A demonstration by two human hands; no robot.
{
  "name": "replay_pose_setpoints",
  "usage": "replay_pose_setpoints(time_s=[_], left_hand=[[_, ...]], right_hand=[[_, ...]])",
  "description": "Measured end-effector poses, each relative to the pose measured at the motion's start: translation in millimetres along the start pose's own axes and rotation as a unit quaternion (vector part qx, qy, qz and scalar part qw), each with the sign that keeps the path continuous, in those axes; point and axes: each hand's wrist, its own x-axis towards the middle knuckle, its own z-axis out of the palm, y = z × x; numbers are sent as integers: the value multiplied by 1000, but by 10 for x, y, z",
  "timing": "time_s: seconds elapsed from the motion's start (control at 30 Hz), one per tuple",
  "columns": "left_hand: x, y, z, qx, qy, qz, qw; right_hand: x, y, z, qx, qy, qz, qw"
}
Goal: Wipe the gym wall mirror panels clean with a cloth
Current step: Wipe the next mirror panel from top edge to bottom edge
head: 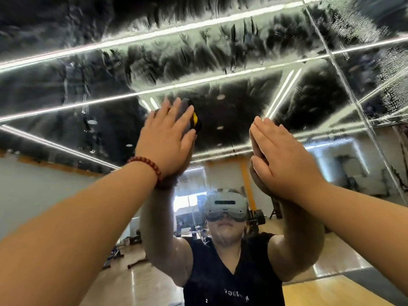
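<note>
Gym mirror streaked wet up top. Left hand presses cloth flat on glass, right hand braces open-palmed beside it. Risk: damp cloth smears streaks, bare palm leaves prints.

I see the grey, black and yellow cloth bunched flat against the mirror, wet streaks across its upper panels

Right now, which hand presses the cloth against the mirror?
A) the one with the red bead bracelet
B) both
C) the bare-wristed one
A: the left hand, with the bracelet, presses the cloth; the right hand lies flat on the mirror without cloth.
</note>
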Motion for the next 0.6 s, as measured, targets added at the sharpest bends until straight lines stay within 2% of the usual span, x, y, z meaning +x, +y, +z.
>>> replay_pose_setpoints(time_s=[0.13,0.23,0.3,0.4,0.47,0.53,0.6], left_hand=[[-632,384,181,12,9,175,984],[-979,403,235,7,-36,231,972],[-786,261,200,17,-13,200,979],[-323,-31,17,-17,-16,20,1000],[-218,-124,9,-14,-32,-57,998],[-274,-22,38,-13,-20,-51,998],[-457,191,110,-6,0,13,1000]], right_hand=[[-19,3,-22,11,12,-45,999],[-54,18,-28,8,-6,-138,990],[-60,10,-42,8,-15,-157,987],[-61,-3,-51,10,-26,-148,989],[-68,-6,-49,10,-30,-143,989],[-72,-2,-49,8,-26,-143,989],[-69,-8,-49,10,-27,-142,989]])
